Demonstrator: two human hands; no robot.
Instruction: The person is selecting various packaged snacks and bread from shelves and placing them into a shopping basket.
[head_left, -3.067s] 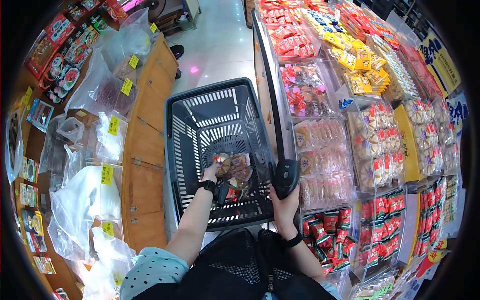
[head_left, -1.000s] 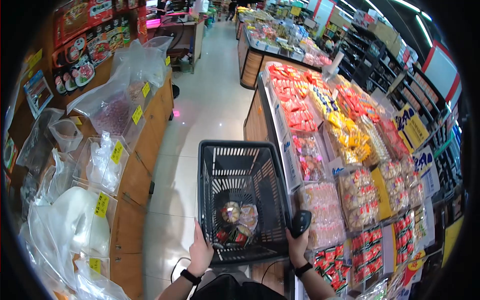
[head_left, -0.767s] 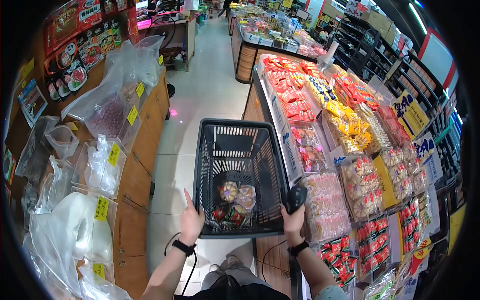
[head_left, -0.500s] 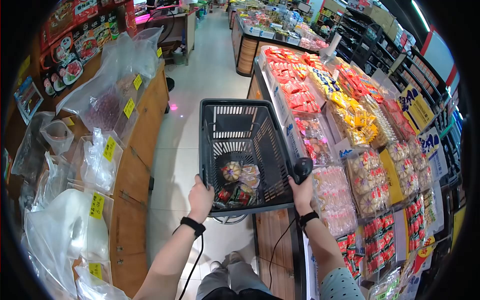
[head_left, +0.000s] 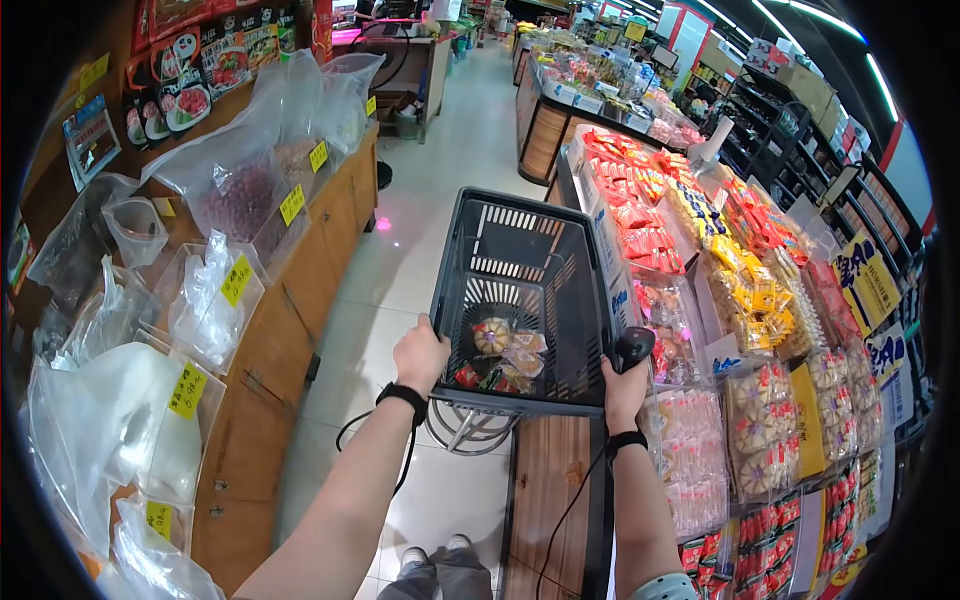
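Dark plastic filled the grip of the left hand [head_left: 421, 352], which was clenched over the near left rim of the shopping basket [head_left: 520, 300]. At the near right corner, the right hand [head_left: 625, 385] was wrapped around a black handheld scanner [head_left: 633, 347] and pressed against the rim. The basket sat on a wheeled frame in the aisle, directly ahead of both hands. Judging by its load, the gathering was only begun: a few wrapped snack packets [head_left: 500, 355] lay on the floor of the basket, just beyond the left hand, with most of the space unfilled. Beside the right hand ran the table of packaged sweets [head_left: 700, 240]; bagged bulk goods [head_left: 230, 190] lined the left.
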